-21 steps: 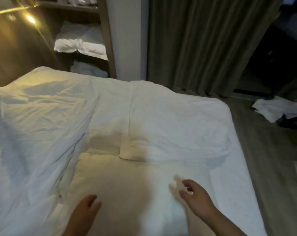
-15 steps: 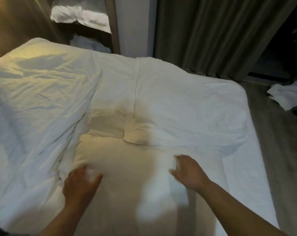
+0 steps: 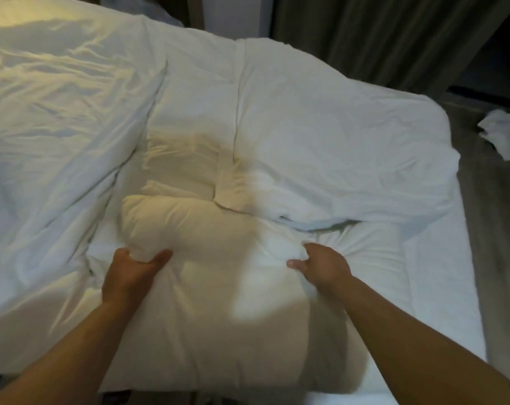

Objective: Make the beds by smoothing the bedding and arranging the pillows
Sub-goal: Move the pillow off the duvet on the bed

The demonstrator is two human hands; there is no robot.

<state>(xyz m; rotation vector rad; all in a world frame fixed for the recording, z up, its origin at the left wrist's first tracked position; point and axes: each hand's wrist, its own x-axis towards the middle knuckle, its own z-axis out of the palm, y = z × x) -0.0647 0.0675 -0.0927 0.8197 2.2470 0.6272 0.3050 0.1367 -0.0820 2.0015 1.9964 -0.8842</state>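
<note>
Head view, looking down along both bare forearms onto a bed; light dim, with a warm yellow patch at the upper left of the frame.

Pillow (image 3: 213,293): white, plump, lying flat at lower centre of the frame; its far left corner is puffed into a rounded bulge just above the left hand; a shadow falls across its middle.

Left hand (image 3: 131,276): lower left of centre; thumb on top of the pillow, fingers curled in under the bulge; a fold of pillow is clamped between them.

Right hand (image 3: 321,266): right of centre, level with the other; fingers curled down into the pillow's upper right part, thumb pointing left; fabric bunched into radiating puckers around the knuckles; this hand grips the pillow too.

Duvet (image 3: 321,127): white, fills the upper half of the frame; right portion fairly flat, with a fold line running down near the middle; its near edge is rumpled and lies over the pillow's far right edge, just above the right hand; left portion heavily creased, running down the left side of the frame beside the pillow.

Sheet (image 3: 441,287): a bare strip to the right of the pillow, out to the mattress edge.

Floor (image 3: 493,217): grey, along the right edge of the frame; a white cloth (image 3: 505,135) lies crumpled on it, apart from the bed.

Curtain (image 3: 379,33): dark, pleated, upper right, behind the bed.
</note>
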